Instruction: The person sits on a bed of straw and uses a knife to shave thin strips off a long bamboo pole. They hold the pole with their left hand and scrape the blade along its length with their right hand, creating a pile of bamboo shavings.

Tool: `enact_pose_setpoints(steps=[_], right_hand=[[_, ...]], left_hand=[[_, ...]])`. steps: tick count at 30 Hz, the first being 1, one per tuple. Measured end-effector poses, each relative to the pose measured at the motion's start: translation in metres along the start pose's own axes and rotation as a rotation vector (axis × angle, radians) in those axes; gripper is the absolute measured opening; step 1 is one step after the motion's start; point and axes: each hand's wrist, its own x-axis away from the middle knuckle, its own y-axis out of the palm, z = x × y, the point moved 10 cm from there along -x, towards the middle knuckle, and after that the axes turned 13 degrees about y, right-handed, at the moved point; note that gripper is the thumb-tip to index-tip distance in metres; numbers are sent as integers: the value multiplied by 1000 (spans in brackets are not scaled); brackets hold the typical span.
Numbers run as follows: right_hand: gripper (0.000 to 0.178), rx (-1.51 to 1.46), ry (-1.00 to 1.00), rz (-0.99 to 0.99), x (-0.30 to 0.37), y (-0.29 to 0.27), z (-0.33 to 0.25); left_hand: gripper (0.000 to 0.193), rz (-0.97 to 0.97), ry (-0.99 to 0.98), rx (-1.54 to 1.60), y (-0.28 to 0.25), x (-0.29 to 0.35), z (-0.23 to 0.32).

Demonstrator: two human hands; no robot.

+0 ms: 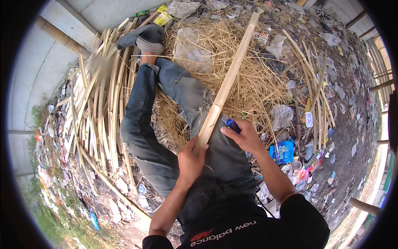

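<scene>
A long, pale split bamboo strip [230, 79] slants from my lap up toward the far middle, its near part resting across my thigh. My left hand [191, 161] is closed around the near end of this strip, thumb along its edge. In my right hand [245, 137] is a blue utility knife [232, 125], gripped with its short blade pointing at the strip. The blade's tip lies close beside the strip's right edge; whether it touches cannot be made out. Thin straw-like shavings [248, 91] lie heaped under and beyond my legs.
Many bamboo strips [110, 112] are piled left of my legs; a few more strips [317, 91] lie at the right. A blue packet [282, 152] sits near my right forearm. Litter covers the ground. A pale wall [41, 83] stands at the left, and wooden posts [365, 206] at the right.
</scene>
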Motion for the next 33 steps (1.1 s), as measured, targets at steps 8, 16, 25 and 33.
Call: enact_pose_setpoints(steps=[8, 16, 25, 33], right_hand=[[40, 232, -206, 171, -14, 28, -24], [25, 156, -542, 19, 24, 82, -53], [30, 119, -335, 314, -20, 28, -58], [16, 152, -614, -91, 2, 64, -83]], left_hand=[[45, 143, 238, -171, -14, 0, 22], [42, 152, 267, -159, -24, -12, 21], [40, 269, 288, -215, -32, -7, 19], [43, 227, 215, -113, -33, -6, 9]])
